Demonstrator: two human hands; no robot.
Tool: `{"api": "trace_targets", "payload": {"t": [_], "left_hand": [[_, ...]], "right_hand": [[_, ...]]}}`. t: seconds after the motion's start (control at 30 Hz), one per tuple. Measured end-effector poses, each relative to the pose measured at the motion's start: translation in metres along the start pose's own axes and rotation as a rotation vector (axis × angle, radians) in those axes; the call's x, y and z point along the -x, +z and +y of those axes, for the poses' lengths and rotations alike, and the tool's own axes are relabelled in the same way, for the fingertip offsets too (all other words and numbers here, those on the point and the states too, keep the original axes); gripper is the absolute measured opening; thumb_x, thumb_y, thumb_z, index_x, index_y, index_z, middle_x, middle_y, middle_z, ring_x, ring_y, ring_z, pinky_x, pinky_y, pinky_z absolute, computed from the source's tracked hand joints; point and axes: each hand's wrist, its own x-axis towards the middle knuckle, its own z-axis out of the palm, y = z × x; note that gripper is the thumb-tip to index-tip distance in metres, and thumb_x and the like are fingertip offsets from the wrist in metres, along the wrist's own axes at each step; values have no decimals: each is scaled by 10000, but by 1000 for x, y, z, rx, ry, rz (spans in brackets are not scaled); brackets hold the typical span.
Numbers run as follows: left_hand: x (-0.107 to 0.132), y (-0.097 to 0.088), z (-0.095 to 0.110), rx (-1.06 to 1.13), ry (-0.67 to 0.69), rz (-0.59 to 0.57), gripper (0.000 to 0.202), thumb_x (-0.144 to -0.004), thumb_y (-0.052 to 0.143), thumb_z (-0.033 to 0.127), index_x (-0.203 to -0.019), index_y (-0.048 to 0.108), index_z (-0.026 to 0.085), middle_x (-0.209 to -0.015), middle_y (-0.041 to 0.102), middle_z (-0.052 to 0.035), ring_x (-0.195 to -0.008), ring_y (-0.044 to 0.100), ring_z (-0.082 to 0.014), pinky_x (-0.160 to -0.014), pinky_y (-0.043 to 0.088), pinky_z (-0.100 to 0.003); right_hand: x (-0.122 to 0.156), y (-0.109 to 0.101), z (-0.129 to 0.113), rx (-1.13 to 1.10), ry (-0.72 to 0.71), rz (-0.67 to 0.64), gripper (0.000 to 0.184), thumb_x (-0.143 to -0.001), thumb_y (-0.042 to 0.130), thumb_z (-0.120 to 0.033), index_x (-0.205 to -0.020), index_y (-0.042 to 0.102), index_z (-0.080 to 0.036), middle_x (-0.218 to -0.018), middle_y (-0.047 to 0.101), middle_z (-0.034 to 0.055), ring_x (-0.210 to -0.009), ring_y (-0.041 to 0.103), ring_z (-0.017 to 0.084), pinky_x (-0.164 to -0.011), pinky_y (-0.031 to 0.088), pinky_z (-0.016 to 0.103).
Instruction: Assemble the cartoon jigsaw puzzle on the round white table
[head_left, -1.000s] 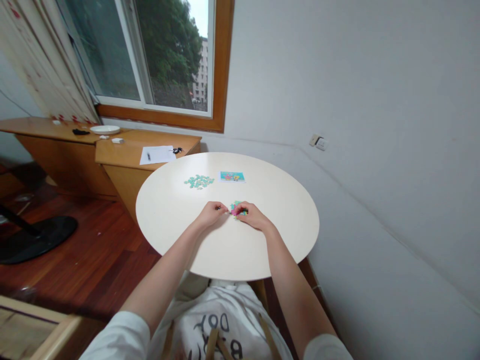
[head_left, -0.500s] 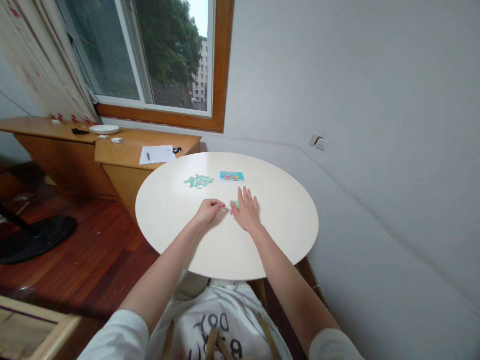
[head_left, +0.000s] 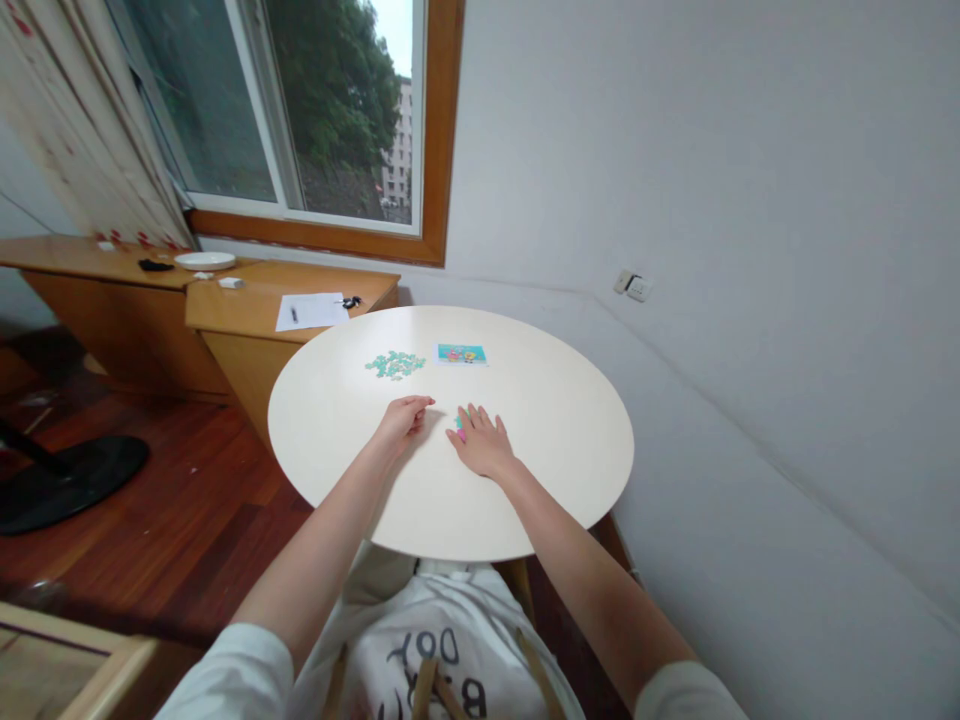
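My right hand (head_left: 481, 442) lies open, fingers spread, palm down over some joined puzzle pieces (head_left: 461, 434) in green and pink. It covers most of them, so how many there are is hidden. To its left, apart from those pieces, my left hand (head_left: 405, 418) is closed just above the table, thumb and forefinger together. Whatever it may hold is too small to make out. Beyond it lies a loose heap of teal puzzle pieces (head_left: 395, 365). Right of the heap is a colourful picture card (head_left: 461, 354) with cartoon figures on a teal ground.
The round white table (head_left: 570, 440) stands close to the wall. Behind it on the left, a wooden cabinet (head_left: 292, 280) carries a sheet of paper (head_left: 315, 311), keys (head_left: 351, 302) and a white plate (head_left: 205, 261). A black round base (head_left: 75, 485) rests on the floor.
My left hand has drawn back a little to the left, away from the joined pieces. My right hand has shifted slightly nearer and left, with its fingers now over the pieces.
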Motion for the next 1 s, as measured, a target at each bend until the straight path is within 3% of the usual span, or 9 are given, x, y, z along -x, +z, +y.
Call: {"api": "trace_targets", "payload": {"t": [0.17,0.27,0.43,0.53,0.6,0.73,0.8,0.87,1.0], "left_hand": [[-4,-1,2,140,-49,33,54,-713,573,95,-659,565,88,-376,296,98,-302,203,-5,-327,115,-148],[-6,-4,5,292,-118,47,94,-750,537,70,-663,529,107,-381,279,105,-294,197,-5,-310,119,-133],[-6,-9,10,561,-243,59,175,-817,443,53,-667,469,139,-392,265,105,-278,201,-13,-287,125,-132],[-5,-11,13,674,-268,61,195,-834,395,53,-673,453,147,-401,276,98,-273,218,-20,-280,143,-134],[-5,-13,13,724,-277,55,189,-832,385,57,-682,455,148,-408,281,92,-276,227,-27,-279,155,-140],[-5,-15,13,782,-292,55,166,-824,387,70,-698,465,146,-423,273,87,-287,234,-38,-282,169,-147],[-6,-15,13,804,-301,56,160,-827,383,79,-709,471,143,-433,270,86,-293,229,-39,-286,175,-148],[-6,-16,12,828,-314,49,158,-826,378,84,-713,472,142,-440,268,85,-300,223,-42,-290,179,-149],[-7,-14,12,868,-328,62,151,-808,369,64,-727,473,137,-450,295,73,-315,245,-46,-306,216,-147]], "right_hand": [[26,-1,-3,-34,-43,-27,662,-899,153,-545,-1443,166,-168,-1515,126,78,-1393,78,239,-1103,50,484],[28,-28,-1,-101,-50,-156,735,-873,132,-616,-1445,159,-154,-1511,127,99,-1393,89,247,-1107,69,469],[11,-109,-2,-113,-55,333,738,-869,55,-619,-1454,73,-169,-1522,79,89,-1398,25,238,-1106,16,488],[3,-128,-7,-53,-106,503,725,-874,43,-608,-1453,1,-173,-1526,46,83,-1398,-2,242,-1098,11,508],[3,-113,-11,-7,-108,476,724,-875,44,-603,-1452,-19,-169,-1528,28,75,-1398,-24,234,-1100,3,500],[7,-42,-9,22,-23,67,750,-868,31,-607,-1452,87,-139,-1521,94,83,-1398,29,227,-1108,25,471],[7,-14,-5,15,20,-32,757,-860,46,-625,-1449,122,-157,-1520,112,63,-1395,53,239,-1105,43,484],[7,0,-1,24,23,-27,756,-855,49,-635,-1450,118,-174,-1522,104,51,-1395,44,236,-1104,37,488],[3,0,1,25,19,-23,747,-856,39,-631,-1449,124,-185,-1523,103,49,-1395,45,229,-1102,27,488]]}}
